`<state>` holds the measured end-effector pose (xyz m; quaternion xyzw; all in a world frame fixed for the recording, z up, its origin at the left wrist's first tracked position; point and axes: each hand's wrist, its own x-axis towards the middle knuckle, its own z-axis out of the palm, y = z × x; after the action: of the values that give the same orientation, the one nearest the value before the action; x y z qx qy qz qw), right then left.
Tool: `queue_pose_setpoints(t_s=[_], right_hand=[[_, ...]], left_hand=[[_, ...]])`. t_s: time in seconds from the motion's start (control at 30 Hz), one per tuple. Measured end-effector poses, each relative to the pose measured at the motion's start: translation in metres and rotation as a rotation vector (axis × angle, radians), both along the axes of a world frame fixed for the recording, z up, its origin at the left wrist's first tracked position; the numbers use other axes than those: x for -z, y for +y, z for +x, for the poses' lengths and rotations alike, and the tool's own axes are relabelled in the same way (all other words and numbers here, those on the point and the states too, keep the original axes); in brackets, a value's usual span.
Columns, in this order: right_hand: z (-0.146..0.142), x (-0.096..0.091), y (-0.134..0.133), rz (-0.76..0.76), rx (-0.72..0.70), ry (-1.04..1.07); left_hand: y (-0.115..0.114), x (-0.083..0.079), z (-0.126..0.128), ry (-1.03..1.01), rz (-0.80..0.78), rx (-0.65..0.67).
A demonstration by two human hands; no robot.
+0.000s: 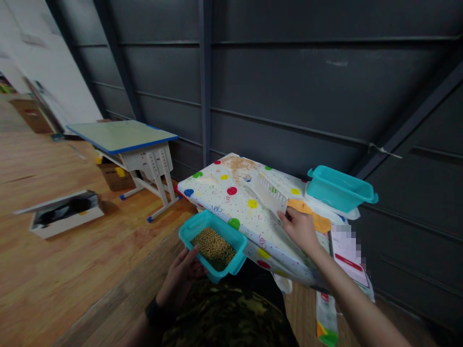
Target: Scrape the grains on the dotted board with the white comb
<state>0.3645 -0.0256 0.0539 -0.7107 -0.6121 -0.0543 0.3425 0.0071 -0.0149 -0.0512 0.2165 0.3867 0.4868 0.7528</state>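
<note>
My left hand (184,265) grips the near left side of a teal plastic container (235,237), thumb on its rim. Yellowish beans (213,243) fill its bottom, with greener ones along the near edge. The container is held at the table's front edge. My right hand (298,225) is closed on the near end of a white plastic piece with a row of slots (269,193), tilted over the balloon-patterned tablecloth (246,219). Beyond its far end, small tan grains (238,165) lie scattered on the cloth.
At the table's right stand a second teal container (340,185), an orange cloth (313,215) and a tablet-like screen (349,258). A dark panelled wall (289,96) rises behind. To the left are a school desk (123,135) and an opened white box (68,214) on the floor.
</note>
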Motion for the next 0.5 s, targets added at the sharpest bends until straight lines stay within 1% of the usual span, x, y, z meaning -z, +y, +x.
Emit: queue_pose_setpoints(t_s=[0.07,0.13,0.27,0.5], right_hand=[[0.000,0.002,0.006,-0.025,0.003,-0.025],[-0.003,0.006,0.003,-0.041,-0.017,-0.041],[-0.013,0.010,-0.017,-0.048,-0.085,-0.037],[-0.041,0.005,-0.052,0.008,-0.287,-0.005]], left_hand=[[-0.001,0.001,0.001,-0.012,-0.001,-0.011],[-0.001,0.002,0.002,-0.003,-0.006,-0.013],[0.001,0.001,0.003,0.031,-0.005,-0.005],[0.002,-0.001,0.002,0.033,0.010,0.009]])
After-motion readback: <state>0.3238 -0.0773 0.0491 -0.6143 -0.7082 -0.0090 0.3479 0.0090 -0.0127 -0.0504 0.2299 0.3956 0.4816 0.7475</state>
